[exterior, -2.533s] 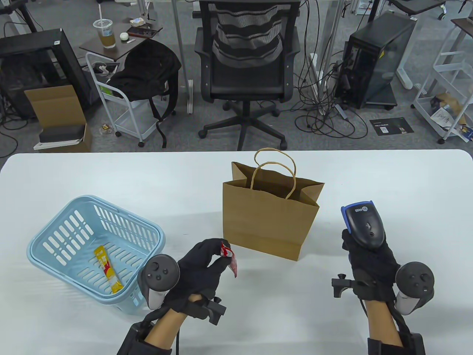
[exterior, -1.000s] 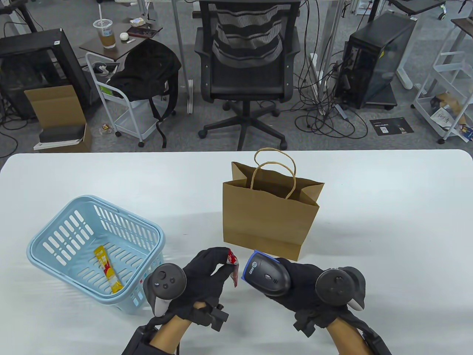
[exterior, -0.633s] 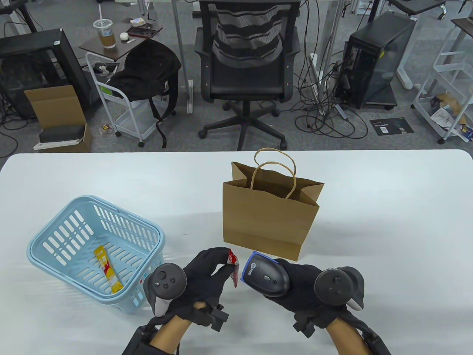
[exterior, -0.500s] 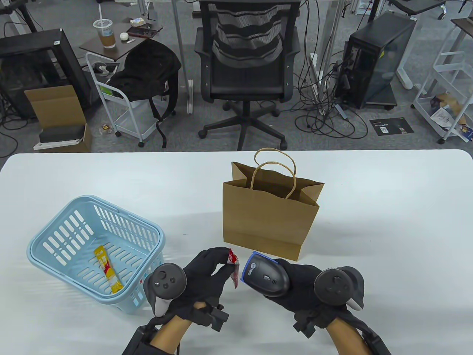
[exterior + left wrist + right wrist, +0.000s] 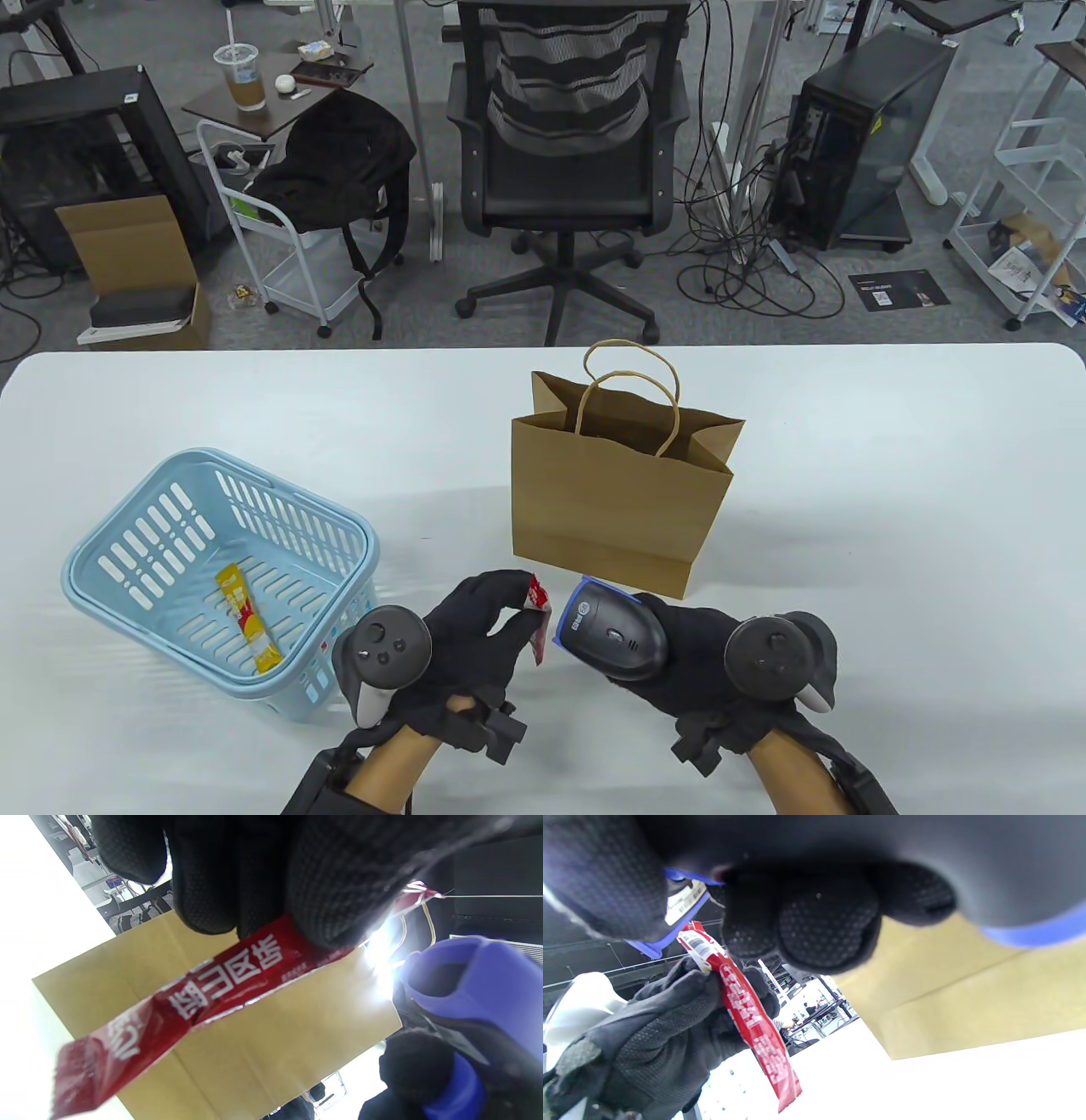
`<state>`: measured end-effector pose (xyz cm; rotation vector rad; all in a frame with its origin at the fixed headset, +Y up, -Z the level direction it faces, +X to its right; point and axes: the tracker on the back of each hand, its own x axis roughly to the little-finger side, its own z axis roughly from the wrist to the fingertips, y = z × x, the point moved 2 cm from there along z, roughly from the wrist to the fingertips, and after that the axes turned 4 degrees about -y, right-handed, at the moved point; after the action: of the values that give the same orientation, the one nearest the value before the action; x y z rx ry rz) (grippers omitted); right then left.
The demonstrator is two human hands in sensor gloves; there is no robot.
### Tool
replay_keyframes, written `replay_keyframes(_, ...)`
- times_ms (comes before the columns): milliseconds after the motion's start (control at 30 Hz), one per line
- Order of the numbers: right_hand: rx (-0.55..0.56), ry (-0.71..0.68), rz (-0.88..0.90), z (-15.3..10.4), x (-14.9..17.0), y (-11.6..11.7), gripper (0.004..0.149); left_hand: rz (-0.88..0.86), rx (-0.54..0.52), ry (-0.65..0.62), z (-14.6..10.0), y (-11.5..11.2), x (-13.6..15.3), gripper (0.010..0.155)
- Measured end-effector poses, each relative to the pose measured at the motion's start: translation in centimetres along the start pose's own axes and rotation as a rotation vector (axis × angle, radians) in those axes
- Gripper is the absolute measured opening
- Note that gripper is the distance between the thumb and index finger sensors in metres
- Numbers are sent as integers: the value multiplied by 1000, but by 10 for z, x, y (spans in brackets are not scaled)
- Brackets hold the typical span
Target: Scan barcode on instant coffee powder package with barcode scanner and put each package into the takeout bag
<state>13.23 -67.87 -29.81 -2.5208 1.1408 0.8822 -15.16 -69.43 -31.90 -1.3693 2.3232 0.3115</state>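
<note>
Pinched between thumb and fingertips of the left hand [image 5: 475,632], the red coffee sachet [image 5: 534,613] hangs just in front of the takeout bag [image 5: 615,501], while the right hand [image 5: 691,658] is wrapped round the handle of the barcode scanner [image 5: 607,632], its blue-rimmed nose almost touching the sachet. Two and a half seconds ago the scanner was held upright well to the right of the bag; it has since swung in beside the sachet, and over the last second both hands have barely moved. That stillness suggests the scan itself is under way, with the drop into the bag not yet done. In the left wrist view a bright glare sits between sachet [image 5: 203,988] and scanner [image 5: 471,984], possibly the scan light. A yellow sachet [image 5: 246,618] lies in the light blue basket [image 5: 254,509] left of the bag, so at least one package remains. Bag and basket stand on a white table [image 5: 891,509]; behind the bag are a black office chair [image 5: 568,127], a white cart [image 5: 280,246] with a black backpack [image 5: 335,165], computer towers and floor cables.
</note>
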Motion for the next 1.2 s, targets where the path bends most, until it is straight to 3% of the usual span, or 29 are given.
replay_keyframes(200, 60, 0, -2, -1, 2, -9, 53, -8, 9, 8, 0, 0, 1, 44)
replay_keyframes(733, 505, 102, 50, -31, 32, -100, 53, 6, 11, 10, -1, 1, 2, 44)
replay_keyframes(1067, 666, 250, 12, -52, 63, -124, 53, -5, -8, 15, -1, 4, 2, 47)
replay_keyframes(1200, 682, 304, -2, -57, 74, -126, 53, -24, -39, 14, 0, 10, 0, 47)
